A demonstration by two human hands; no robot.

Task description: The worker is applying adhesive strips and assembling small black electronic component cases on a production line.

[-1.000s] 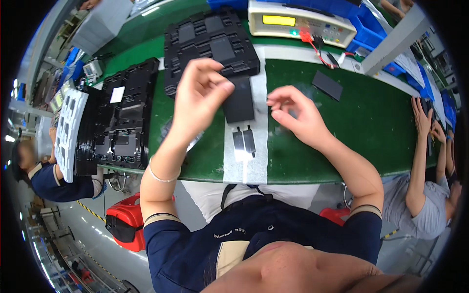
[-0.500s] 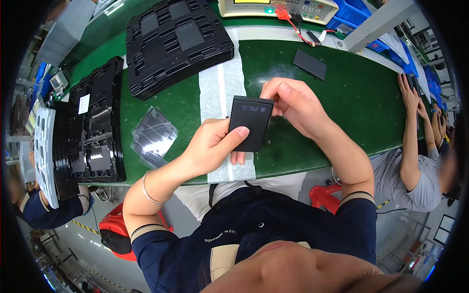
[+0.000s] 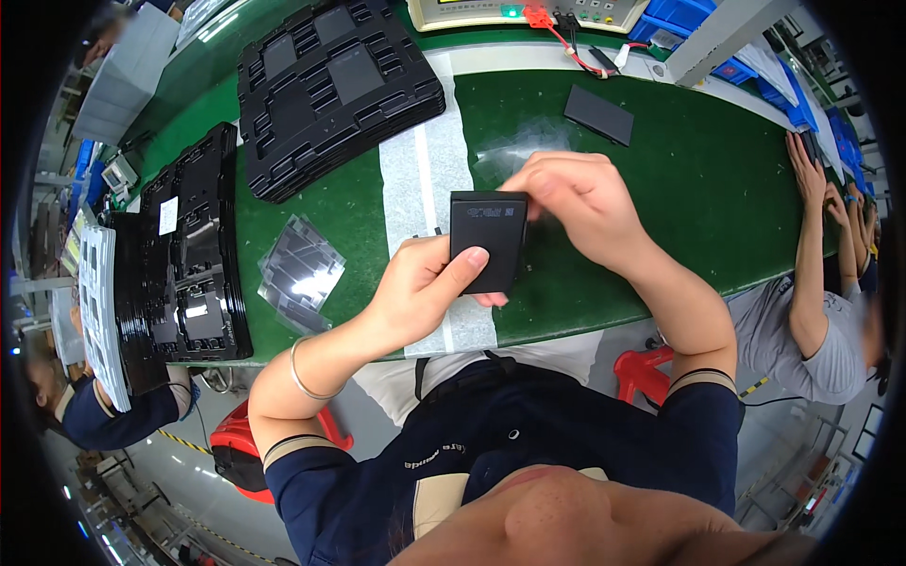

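Observation:
A flat black battery pack (image 3: 489, 241) with faint printing near its top edge is held upright above the bench. My left hand (image 3: 423, 288) grips it from the left, thumb across its lower front and the other fingers behind. At the pack's upper right corner is my right hand (image 3: 583, 200), its fingers curled and pinched together. Whatever lies between those fingertips is hidden. A second flat black pack (image 3: 599, 115) lies on the green bench beyond my right hand. Clear plastic film (image 3: 528, 146) lies behind the hands.
Stacked black trays (image 3: 344, 94) with flat packs stand at the back left; more black trays (image 3: 193, 255) stand at the left edge. Clear film sheets (image 3: 302, 274) lie nearer. A tester (image 3: 604, 14) with red and black leads sits behind. Another person's arm (image 3: 807, 236) rests at right.
The battery pack is turned slightly more upright. My right fingers stay at its upper right corner, and the whole view has shifted a little.

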